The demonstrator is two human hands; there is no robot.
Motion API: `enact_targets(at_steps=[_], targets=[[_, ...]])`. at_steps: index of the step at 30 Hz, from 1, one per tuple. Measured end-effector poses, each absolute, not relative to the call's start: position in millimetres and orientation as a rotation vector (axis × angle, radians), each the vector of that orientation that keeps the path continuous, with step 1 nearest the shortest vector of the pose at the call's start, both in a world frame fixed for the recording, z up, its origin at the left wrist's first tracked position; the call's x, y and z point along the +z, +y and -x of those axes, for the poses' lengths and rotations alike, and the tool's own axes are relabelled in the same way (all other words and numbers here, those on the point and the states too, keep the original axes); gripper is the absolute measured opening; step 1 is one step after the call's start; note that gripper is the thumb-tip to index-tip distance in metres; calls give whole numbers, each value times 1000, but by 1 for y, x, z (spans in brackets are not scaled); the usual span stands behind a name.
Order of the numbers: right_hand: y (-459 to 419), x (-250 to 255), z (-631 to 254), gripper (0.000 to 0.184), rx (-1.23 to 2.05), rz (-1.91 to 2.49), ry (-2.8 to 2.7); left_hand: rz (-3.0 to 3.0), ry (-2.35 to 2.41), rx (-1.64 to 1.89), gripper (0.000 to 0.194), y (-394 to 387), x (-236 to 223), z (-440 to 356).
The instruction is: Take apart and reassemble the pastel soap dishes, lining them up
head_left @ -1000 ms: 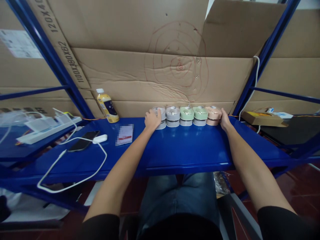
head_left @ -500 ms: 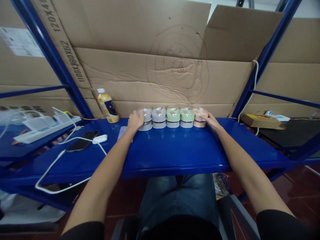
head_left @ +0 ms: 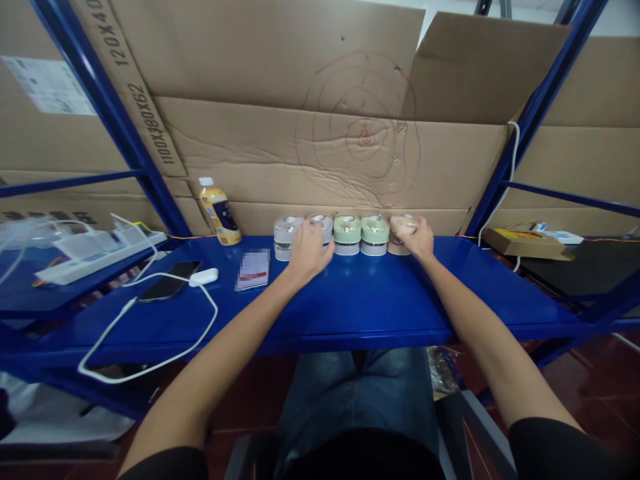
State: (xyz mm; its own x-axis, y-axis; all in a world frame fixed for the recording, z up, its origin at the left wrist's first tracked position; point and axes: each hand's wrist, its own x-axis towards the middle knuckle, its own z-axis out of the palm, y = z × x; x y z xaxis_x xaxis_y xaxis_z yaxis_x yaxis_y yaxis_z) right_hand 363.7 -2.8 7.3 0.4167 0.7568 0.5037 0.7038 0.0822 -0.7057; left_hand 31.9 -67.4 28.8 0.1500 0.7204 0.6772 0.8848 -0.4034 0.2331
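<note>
A row of rounded, clear-topped small boxes stands along the back of the blue table. At the left end is a grey-lilac box (head_left: 289, 230), then a second grey-lilac box (head_left: 326, 228) partly covered by my left hand (head_left: 309, 252). That hand is in front of it, slightly blurred, with thumb and fingers apart. Two green boxes, the left green box (head_left: 347, 230) and the right green box (head_left: 375, 230), stand mid-row. My right hand (head_left: 419, 239) is closed around the peach box (head_left: 399, 230) at the right end, hiding its right side.
A phone with a lit screen (head_left: 253, 269) lies left of the row, near a yellow drink bottle (head_left: 221, 213). Further left are a dark phone (head_left: 170, 281), a white cable (head_left: 150, 377) and a power strip (head_left: 100, 257). Cardboard (head_left: 240, 147) walls the back.
My left hand has moved right, from the leftmost box to in front of the second one, uncovering the lit phone. My right hand has shifted further over the peach box.
</note>
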Motion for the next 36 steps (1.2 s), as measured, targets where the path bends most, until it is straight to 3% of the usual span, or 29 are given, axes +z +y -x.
enact_targets(at_steps=[5,11,14,18,24,30,36], targets=[[-19,37,-390,88,71,1415,-1146,2705,-1199,-1213,35,-88,20,-55],[-61,47,-358,75,663,919,-1749,3197,-1243,-1647,101,-63,3,-32],[-72,33,-323,80,876,855,-2077,3315,-1283,-1704,108,-56,-2,-21],[-72,14,-304,92,1026,831,-2209,3400,-1408,-1458,102,-63,-6,-19],[-67,5,-308,105,828,1025,-2386,3303,-1312,-1293,115,-64,-16,-27],[-71,-3,-277,103,313,1025,-2385,3233,-1192,-1311,109,-64,-22,-32],[-71,4,-290,80,295,991,-2178,3183,-1172,-1287,112,-65,-19,-30]])
